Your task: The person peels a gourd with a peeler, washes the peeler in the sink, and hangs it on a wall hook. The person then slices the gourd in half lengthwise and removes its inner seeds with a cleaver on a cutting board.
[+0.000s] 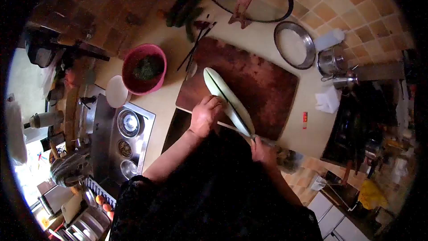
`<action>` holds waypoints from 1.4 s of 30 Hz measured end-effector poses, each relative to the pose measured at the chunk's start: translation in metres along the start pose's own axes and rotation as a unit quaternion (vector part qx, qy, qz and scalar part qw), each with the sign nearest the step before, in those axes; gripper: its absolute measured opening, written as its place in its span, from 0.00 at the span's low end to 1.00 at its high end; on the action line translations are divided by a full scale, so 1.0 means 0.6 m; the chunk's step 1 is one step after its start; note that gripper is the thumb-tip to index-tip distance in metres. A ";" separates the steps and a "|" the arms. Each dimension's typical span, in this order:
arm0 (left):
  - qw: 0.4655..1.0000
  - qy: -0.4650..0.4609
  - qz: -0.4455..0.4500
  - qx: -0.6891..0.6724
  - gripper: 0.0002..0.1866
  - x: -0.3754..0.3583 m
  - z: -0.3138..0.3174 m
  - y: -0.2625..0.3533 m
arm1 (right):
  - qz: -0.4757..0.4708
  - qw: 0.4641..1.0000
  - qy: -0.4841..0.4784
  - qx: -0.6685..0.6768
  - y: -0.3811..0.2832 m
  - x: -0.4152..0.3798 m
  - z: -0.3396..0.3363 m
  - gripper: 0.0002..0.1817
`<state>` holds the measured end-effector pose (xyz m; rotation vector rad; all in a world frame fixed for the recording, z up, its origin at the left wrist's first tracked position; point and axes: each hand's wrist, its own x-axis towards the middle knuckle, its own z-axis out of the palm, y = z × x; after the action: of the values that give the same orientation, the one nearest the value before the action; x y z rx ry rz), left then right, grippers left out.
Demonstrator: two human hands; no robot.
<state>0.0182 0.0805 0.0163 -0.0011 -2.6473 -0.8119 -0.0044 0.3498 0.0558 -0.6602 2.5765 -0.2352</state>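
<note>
A long pale-green vegetable (236,107), like a peeled cucumber, lies slantwise on the dark wooden cutting board (263,85). A narrow dark slit runs along most of its length. My left hand (206,115) rests against its left side near the middle, fingers bent and pressed onto it. At the vegetable's near end, my right hand (263,151) is closed around a knife; a grey, blurred part of the knife (266,142) shows beside the fingers. Part of the right hand is in shadow.
Left of the board stand a red bowl (162,73) of greens, a white plate (117,91) and a steel sink (149,122). Dark green cucumbers (183,9) and dark chopsticks (191,56) lie behind. A metal basin (279,40) stands back right, with a stove (347,125) at right.
</note>
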 end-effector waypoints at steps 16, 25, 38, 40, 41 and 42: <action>0.998 0.053 -0.037 0.006 0.11 -0.036 0.014 0.003 | -0.065 0.987 0.114 0.098 -0.027 0.012 -0.019 0.12; 0.995 0.089 -0.037 -0.008 0.09 -0.032 0.021 0.011 | -0.115 0.979 0.166 0.012 -0.122 0.103 -0.023 0.09; 0.993 0.080 -0.085 -0.004 0.07 -0.052 0.010 0.007 | -0.008 1.000 -0.001 -0.007 -0.102 0.050 -0.060 0.18; 0.990 0.099 -0.092 -0.038 0.08 -0.064 0.017 -0.002 | 0.007 0.998 0.022 0.059 -0.061 0.027 -0.051 0.21; 0.987 0.098 -0.118 -0.053 0.08 -0.065 0.015 0.003 | 0.015 0.995 0.034 0.093 -0.047 0.022 -0.051 0.22; 0.983 0.097 -0.143 -0.069 0.09 -0.064 0.011 0.010 | 0.025 0.993 0.059 0.104 -0.036 0.018 -0.054 0.21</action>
<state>0.0521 0.0931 0.0011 0.4108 -2.4332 -1.0284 -0.0192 0.3272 0.0857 -0.5192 2.6278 -0.5325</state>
